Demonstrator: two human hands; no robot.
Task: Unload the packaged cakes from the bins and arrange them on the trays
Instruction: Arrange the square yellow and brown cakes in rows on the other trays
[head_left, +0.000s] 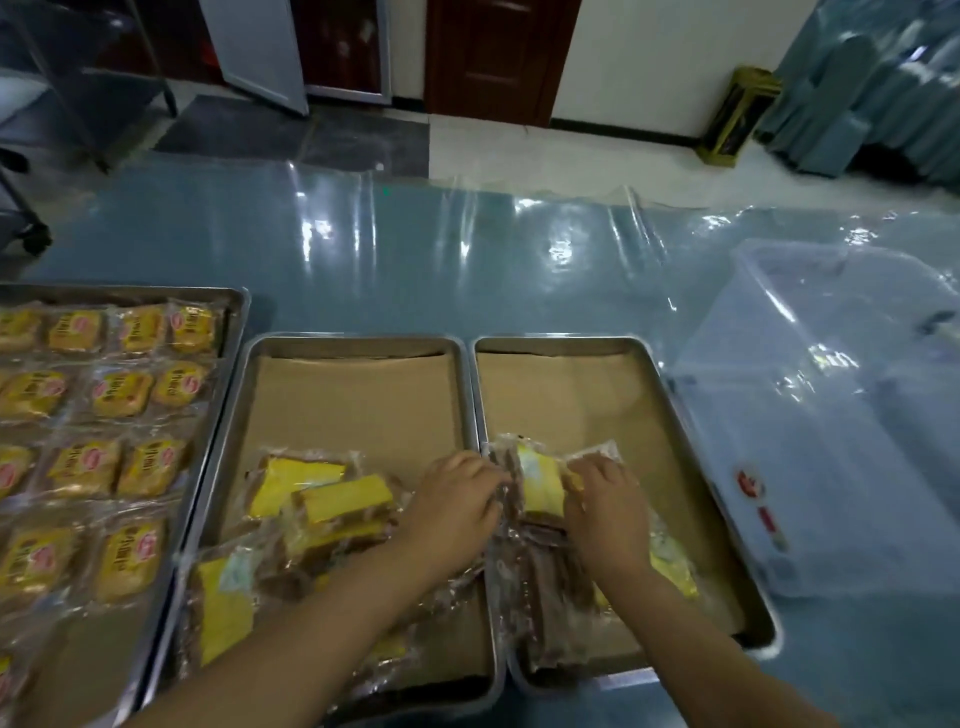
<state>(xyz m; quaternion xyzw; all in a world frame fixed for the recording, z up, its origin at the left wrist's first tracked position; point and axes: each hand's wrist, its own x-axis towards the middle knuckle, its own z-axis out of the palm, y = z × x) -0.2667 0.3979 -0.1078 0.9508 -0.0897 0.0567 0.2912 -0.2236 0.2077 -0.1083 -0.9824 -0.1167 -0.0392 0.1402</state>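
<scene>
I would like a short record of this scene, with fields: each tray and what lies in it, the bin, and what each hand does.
left tray: wrapped cakes in rows
middle tray: paper-lined; loose pile at near end
right tray: paper-lined; packs at near end
bin: clear, right of right tray; contents unclear
held cake: over right tray, by its left rim
left hand: grips held cake's left edge
right hand: grips its right side
</scene>
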